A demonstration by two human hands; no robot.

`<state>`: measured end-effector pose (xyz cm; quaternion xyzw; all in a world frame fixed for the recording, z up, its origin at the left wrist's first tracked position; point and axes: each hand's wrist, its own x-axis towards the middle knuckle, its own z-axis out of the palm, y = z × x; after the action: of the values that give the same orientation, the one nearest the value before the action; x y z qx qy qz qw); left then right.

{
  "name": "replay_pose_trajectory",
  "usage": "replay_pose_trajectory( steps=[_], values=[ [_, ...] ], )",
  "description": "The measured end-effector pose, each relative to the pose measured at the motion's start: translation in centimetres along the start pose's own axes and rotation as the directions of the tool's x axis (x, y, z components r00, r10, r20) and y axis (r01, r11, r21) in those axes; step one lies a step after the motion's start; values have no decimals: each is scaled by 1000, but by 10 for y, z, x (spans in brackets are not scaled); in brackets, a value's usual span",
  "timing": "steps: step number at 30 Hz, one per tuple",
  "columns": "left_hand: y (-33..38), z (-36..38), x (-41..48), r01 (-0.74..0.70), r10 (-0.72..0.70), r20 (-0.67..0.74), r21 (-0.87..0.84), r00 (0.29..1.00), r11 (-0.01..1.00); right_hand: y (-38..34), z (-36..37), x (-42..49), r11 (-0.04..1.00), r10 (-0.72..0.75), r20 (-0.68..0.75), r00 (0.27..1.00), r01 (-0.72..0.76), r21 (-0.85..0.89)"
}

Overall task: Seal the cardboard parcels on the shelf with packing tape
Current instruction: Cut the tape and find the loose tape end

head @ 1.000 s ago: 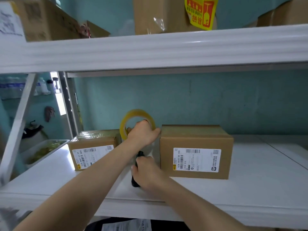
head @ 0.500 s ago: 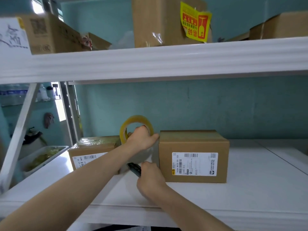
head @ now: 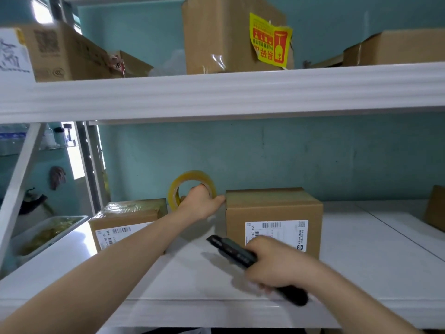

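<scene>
Two cardboard parcels stand on the white shelf (head: 361,261). The larger parcel (head: 272,213) sits in the middle with a white label on its front. A smaller parcel (head: 125,220), its top shiny with tape, is to its left. My left hand (head: 199,203) grips a yellowish roll of packing tape (head: 190,175) held upright between the parcels, with my thumb against the larger parcel's top left corner. My right hand (head: 277,266) holds a black utility knife (head: 231,249) in front of the larger parcel, its tip pointing up and left.
An upper shelf (head: 216,92) overhangs, carrying several cardboard boxes, one (head: 228,37) with a yellow fragile sticker. Another box corner (head: 435,213) shows at the far right. A white tray (head: 48,235) sits beyond the shelf's left end, behind a slanted white brace (head: 19,184).
My right hand has drawn the knife back from beside the larger parcel toward the shelf's front edge and to the right. My left hand keeps the tape roll in place.
</scene>
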<state>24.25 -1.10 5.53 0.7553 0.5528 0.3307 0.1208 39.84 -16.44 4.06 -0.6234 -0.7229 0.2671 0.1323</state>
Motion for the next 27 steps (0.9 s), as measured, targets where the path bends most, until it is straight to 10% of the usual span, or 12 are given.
replay_pose_trajectory(
  steps=[4, 10, 17, 27],
  values=[
    [0, 7, -3, 33, -35, -11, -138, 999, 990, 16, -48, -20, 937, 15, 107, 994, -51, 345],
    [0, 21, -11, 136, -174, -69, -379, 982, 915, 3, -76, -3, 854, 40, -153, 987, 46, 519],
    [-14, 18, -14, 247, -314, 57, -756, 948, 606, -20, -103, 38, 907, 61, -255, 965, 53, 418],
    [-3, 0, -27, 273, -183, 203, -750, 962, 602, -48, -99, 48, 995, -41, -240, 970, 62, 80]
  ],
)
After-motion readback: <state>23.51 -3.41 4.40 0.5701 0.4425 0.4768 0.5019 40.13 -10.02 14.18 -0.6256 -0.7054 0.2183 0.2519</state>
